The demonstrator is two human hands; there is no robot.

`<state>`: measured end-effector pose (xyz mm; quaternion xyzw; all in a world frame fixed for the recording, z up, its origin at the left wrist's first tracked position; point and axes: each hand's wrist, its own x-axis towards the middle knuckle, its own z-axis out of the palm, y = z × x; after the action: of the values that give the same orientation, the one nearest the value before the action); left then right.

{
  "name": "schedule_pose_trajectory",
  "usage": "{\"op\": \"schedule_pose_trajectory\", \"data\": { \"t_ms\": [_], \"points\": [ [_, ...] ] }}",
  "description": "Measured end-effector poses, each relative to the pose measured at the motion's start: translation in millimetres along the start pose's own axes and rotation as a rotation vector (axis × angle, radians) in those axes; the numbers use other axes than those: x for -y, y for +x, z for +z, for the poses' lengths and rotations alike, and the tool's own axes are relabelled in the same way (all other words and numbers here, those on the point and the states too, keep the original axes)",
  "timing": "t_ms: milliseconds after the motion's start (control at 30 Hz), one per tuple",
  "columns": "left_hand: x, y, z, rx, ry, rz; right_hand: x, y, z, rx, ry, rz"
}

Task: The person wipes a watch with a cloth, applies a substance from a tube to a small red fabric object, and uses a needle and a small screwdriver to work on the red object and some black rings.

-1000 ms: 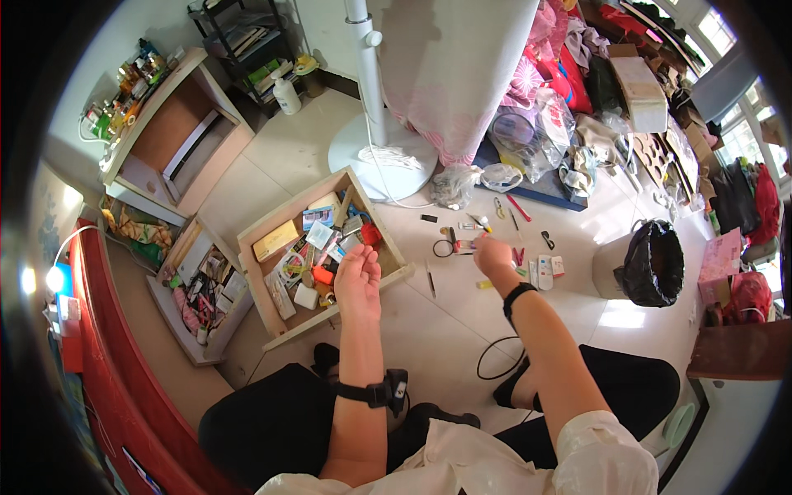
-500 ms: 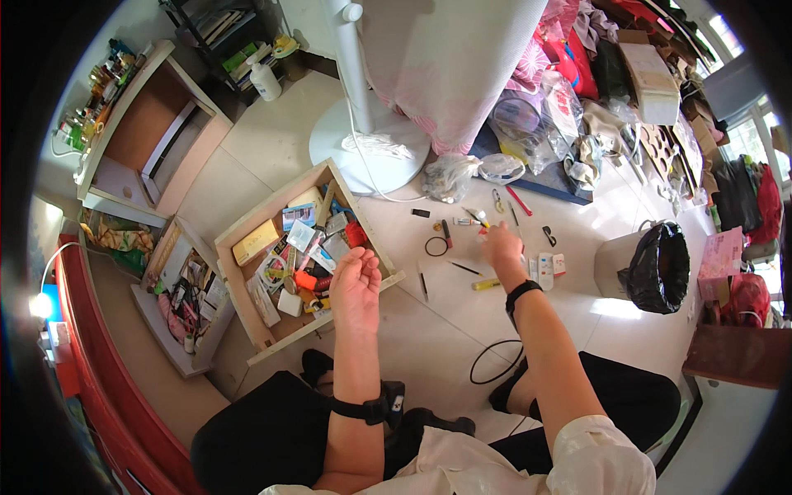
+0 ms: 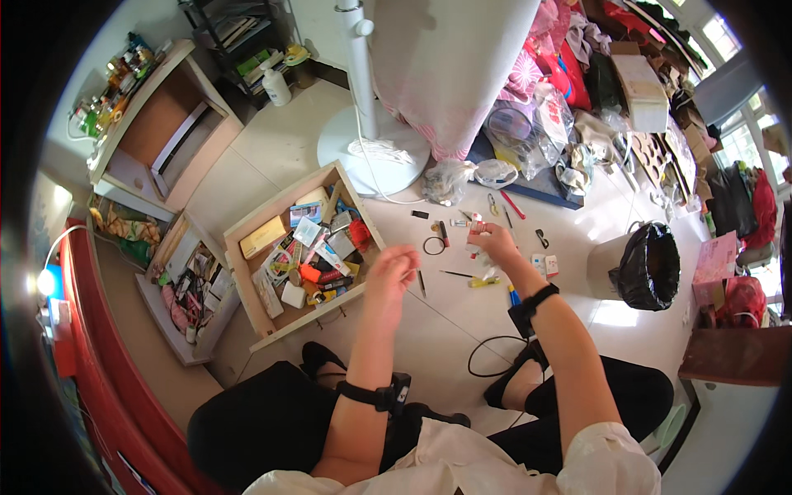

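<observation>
My right hand [image 3: 495, 242] is over the floor, its fingers closed round a small red-and-white tube-shaped thing [image 3: 476, 224]. Left of it, my left hand [image 3: 393, 271] is raised beside the near right corner of a wooden drawer [image 3: 290, 332]. Its fingers are curled together, and I cannot see whether anything is between them. Around my right hand lie a dark pencil-like stick [image 3: 455, 273], a yellow-green piece [image 3: 483, 282], a black ring [image 3: 433, 246] and a red pen-like stick [image 3: 512, 205]. A blue-and-yellow piece [image 3: 513, 294] lies beside my right wrist.
Small boxes, tubes and packets fill the drawer, including a yellow box [image 3: 262, 238]. Another full drawer [image 3: 157, 285] stands further left. A bin with a black bag [image 3: 652, 268] is at right. Behind are a white stand base [image 3: 338, 157], plastic bags [image 3: 448, 183] and a black cable loop [image 3: 487, 351].
My right hand has drawn a little nearer and now shows a red-and-white thing in its fingers. My left hand has shifted right, away from the drawer. A blue-and-yellow piece now shows by my right wrist.
</observation>
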<state>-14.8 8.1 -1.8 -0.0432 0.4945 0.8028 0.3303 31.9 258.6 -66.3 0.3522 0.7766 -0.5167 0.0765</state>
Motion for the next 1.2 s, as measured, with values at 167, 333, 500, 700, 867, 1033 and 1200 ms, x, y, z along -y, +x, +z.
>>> {"op": "schedule_pose_trajectory", "data": {
  "t_ms": [167,333,500,700,867,1033,1200],
  "points": [
    [-3,-25,37,0.195,0.299,0.04,87,-91,-5,0.22,0.428,-0.099],
    [-18,-49,51,0.428,0.305,-0.057,116,-161,-7,0.074,-0.051,-0.282],
    [-26,-75,66,0.533,0.393,0.026,112,-204,-26,-0.023,-0.01,-0.301],
    [-40,-109,86,0.524,0.155,-0.077,115,-244,-43,-0.028,0.4,-0.346],
    [-33,-124,102,0.499,0.274,-0.022,84,-229,-47,-0.132,0.361,-0.414],
    [-16,-117,98,0.468,0.326,0.031,90,-237,-49,-0.113,0.202,-0.401],
    [-10,-112,100,0.396,0.19,-0.026,88,-228,-71,-0.311,0.599,-0.393]
  ]
}}
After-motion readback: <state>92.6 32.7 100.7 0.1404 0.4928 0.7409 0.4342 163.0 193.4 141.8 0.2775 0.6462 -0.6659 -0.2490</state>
